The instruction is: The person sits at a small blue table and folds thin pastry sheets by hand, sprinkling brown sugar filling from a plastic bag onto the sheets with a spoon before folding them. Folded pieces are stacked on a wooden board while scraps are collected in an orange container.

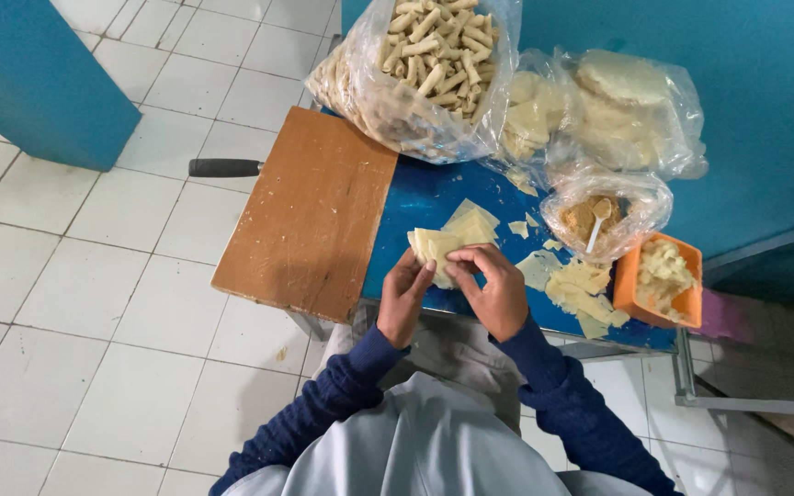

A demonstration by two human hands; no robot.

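Pale dough, cut thin, is what I have between both hands: a small stack of wrapper sheets (pixel 443 246) lying near the front edge of the blue table (pixel 420 197), just right of the wooden board (pixel 310 211). My left hand (pixel 404 296) pinches the near edge of the stack with fingertips closed on it, and my right hand (pixel 493 289) curls over the same edge, thumb and forefinger nipped onto what looks like the top sheet — I cannot tell whether one sheet or several is caught.

I judge these sheets to be very light, limp and easy to tear, likely to cling to one another. The sensible hold is at a corner or free edge, with a soft pinch, peeling rather than pulling.

Around the stack: loose trimmed pieces (pixel 581 289) lie to the right, beside an orange tub (pixel 659 276) of pale filling. Behind stand a clear bag of finished rolls (pixel 429 64), two bags of more sheets (pixel 627 110), and a small bag holding brownish filling with a spoon (pixel 599 216) in it. A dark knife handle (pixel 224 167) sticks out past the board's left edge — blade hidden.
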